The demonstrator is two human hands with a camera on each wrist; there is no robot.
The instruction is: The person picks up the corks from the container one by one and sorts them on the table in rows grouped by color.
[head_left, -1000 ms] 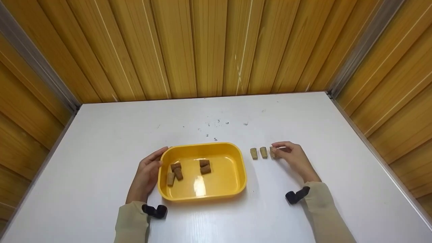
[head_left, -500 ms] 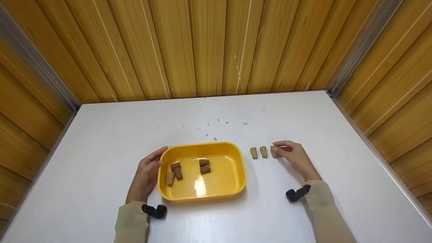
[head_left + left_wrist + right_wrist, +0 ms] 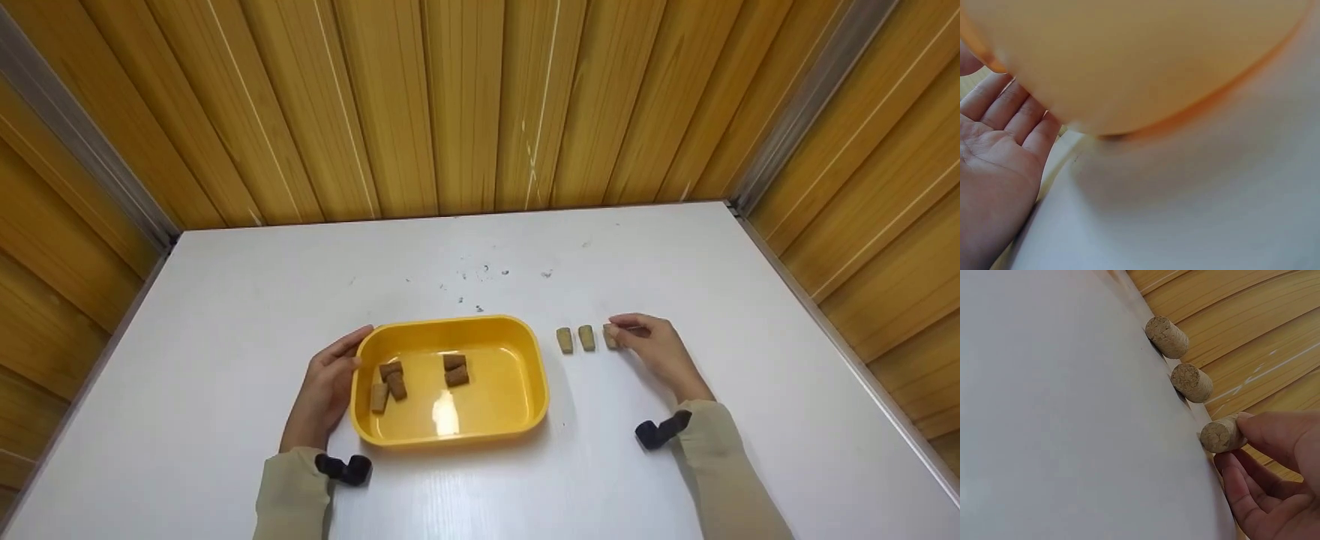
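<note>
My right hand (image 3: 660, 356) pinches a tapered cork stopper (image 3: 1220, 435) between thumb and fingers, at the right end of a short row. Two more pale cork stoppers, the middle cork (image 3: 1191, 383) and the far cork (image 3: 1167, 337), lie beside it on the white table. My left hand (image 3: 324, 390) rests against the left side of a yellow tray (image 3: 450, 442), its fingers nearly straight along the outer wall in the left wrist view. Inside the tray lie darker brown corks (image 3: 456, 376) in two groups, with a lighter cork (image 3: 379, 398) at the left.
A white table (image 3: 300, 277) bears small dark marks behind the tray. Wood-patterned panels (image 3: 465, 112) rise at the back and both sides. A black wrist camera (image 3: 660, 431) is worn on each sleeve cuff.
The right hand has shifted the pinched cork slightly to the right, widening its gap from the middle cork. The left hand and tray stay put.
</note>
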